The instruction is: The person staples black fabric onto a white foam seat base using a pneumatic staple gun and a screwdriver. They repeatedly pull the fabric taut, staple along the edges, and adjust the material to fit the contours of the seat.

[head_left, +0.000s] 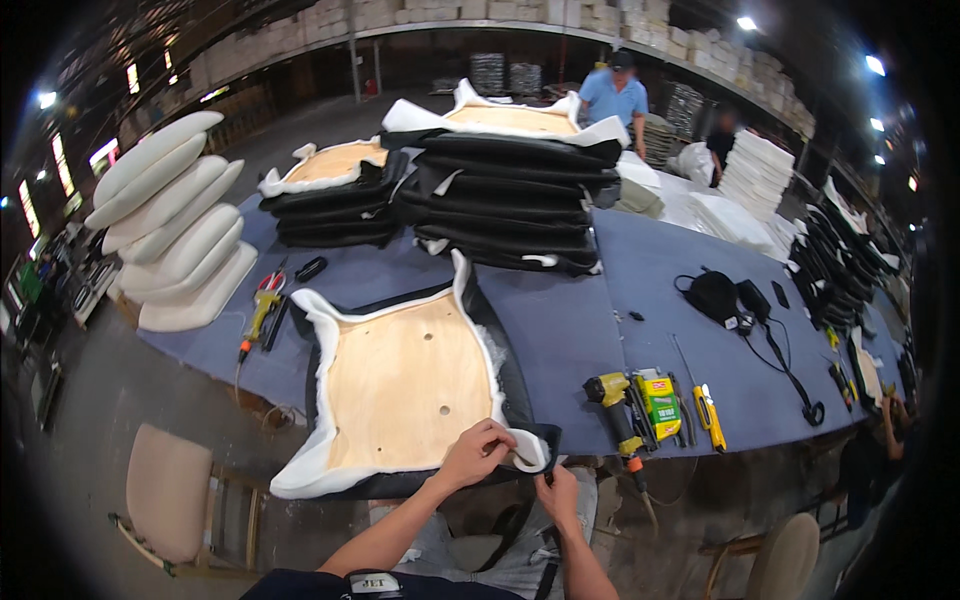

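Storage hall, dim, lit by overhead lamps; pale bundles (pixel 520 12) are ranked along high shelving (pixel 300 42) at the rear. Below, a blue-grey worktable (pixel 545 330) is spread across the middle. Beyond it a co-worker in a blue shirt (pixel 610 95) is seen. On its far part a tall stack of black seat cushions (pixel 510 205) is piled, with a lower stack (pixel 325 215) just to the left; white cushions (pixel 180 275) are heaped at the left end.

Seat panel (pixel 385 390): laid at the table's near edge, directly before the person, plywood face up. White padding (pixel 305 475) is folded up round the rim; the black cover (pixel 510 365) is exposed outside it. Outline near square, so no clear long axis can be assigned; the sides are directed away from the person, and the far edge is seen as the narrower.

Left hand (pixel 480 453): fingers bent, close together, at the padding of the near right corner; whether it is pinched cannot be told. Right hand (pixel 558 492): thumb and fingers clamped on the cover at the same corner.

Pneumatic staple gun (pixel 620 420): laid to the right. Beside it a yellow-and-green box (pixel 660 405) is set, contents hidden, then a yellow utility knife (pixel 710 418).
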`<state>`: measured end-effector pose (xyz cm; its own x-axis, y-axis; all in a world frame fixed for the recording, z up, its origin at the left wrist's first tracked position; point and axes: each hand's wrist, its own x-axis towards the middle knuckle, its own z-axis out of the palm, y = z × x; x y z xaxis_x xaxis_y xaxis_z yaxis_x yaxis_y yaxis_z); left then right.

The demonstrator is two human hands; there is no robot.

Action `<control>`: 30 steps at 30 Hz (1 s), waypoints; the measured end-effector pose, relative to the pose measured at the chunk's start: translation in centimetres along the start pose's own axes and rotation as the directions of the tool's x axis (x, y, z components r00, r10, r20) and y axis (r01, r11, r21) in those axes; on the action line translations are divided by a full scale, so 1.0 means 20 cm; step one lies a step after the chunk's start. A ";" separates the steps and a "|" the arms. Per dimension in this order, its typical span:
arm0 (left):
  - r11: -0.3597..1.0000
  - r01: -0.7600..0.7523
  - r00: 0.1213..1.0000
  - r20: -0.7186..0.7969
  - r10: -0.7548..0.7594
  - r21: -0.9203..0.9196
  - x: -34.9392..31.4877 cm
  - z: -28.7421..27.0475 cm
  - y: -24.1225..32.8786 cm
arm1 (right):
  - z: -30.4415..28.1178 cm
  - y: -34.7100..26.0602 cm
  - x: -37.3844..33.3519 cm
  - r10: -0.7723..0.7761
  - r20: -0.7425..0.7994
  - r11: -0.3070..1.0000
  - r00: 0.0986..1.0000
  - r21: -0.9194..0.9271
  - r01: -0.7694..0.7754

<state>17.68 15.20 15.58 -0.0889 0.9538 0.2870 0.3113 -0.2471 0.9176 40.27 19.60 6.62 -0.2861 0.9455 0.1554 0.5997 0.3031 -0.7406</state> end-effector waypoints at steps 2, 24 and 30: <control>1.000 0.005 1.000 -0.007 -0.005 0.023 -0.01 -0.01 0.02 | -0.01 -0.07 -0.01 -0.044 0.023 0.999 0.999 -0.027 0.045; 1.000 -0.014 1.000 -0.019 0.014 0.001 0.01 -0.01 -0.01 | 0.01 -0.03 0.01 -0.068 0.012 0.981 0.998 -0.180 0.069; 1.000 0.004 1.000 -0.014 -0.004 -0.014 0.01 0.00 0.00 | 0.01 0.01 -0.01 -0.095 0.073 0.964 0.993 -0.243 0.110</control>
<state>17.68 15.47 15.68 -0.1033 0.9523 0.2870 0.2980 -0.2457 0.9224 40.30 19.42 6.25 -0.3957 0.9011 0.1773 0.7281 0.4254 -0.5375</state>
